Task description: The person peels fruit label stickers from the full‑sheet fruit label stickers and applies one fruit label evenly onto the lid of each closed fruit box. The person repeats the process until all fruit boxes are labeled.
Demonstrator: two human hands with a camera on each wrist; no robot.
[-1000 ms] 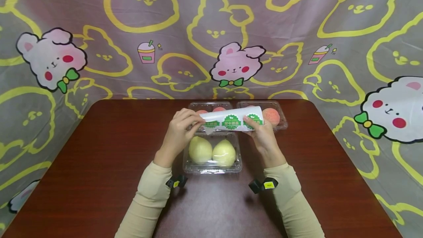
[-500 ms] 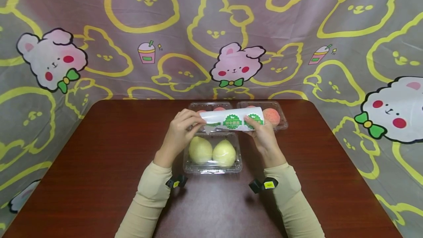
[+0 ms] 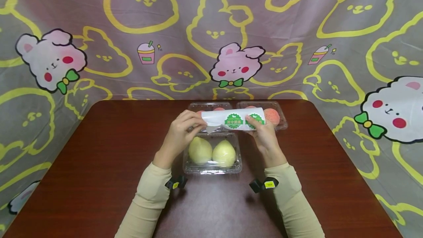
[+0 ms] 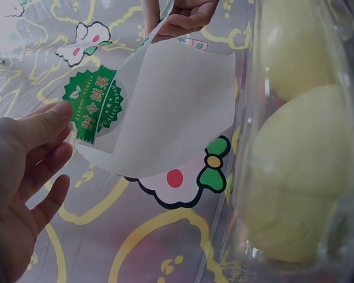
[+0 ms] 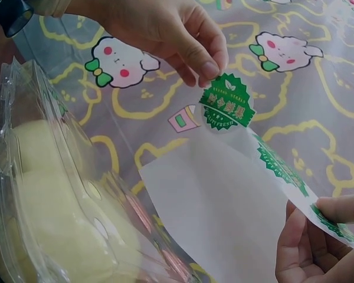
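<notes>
In the head view my left hand [image 3: 180, 131] and right hand [image 3: 266, 140] are raised over a clear plastic box [image 3: 211, 170] holding two pale yellow fruits [image 3: 224, 153]. My right hand grips one end of a white backing sheet [image 3: 216, 117] printed with green round stickers [image 3: 233, 121], thumb on top. Between thumb and fingers, my left hand pinches the edge of a green sticker [image 5: 225, 105], plainest in the right wrist view. This sticker is lifted off most of the sheet, its lower edge near the bend of the backing. The box lid looks closed.
Behind the sheet stand two more clear boxes, the left box [image 3: 209, 104] partly covered and the right box [image 3: 285, 122] with pinkish-orange round fruits [image 3: 272, 116]. All rest on a dark brown table [image 3: 115, 150], with a patterned curtain [image 3: 185, 28] behind it.
The sticker at the left end of the sheet has come away from the backing, so less green shows there. Both hands have barely shifted; the boxes stay put.
</notes>
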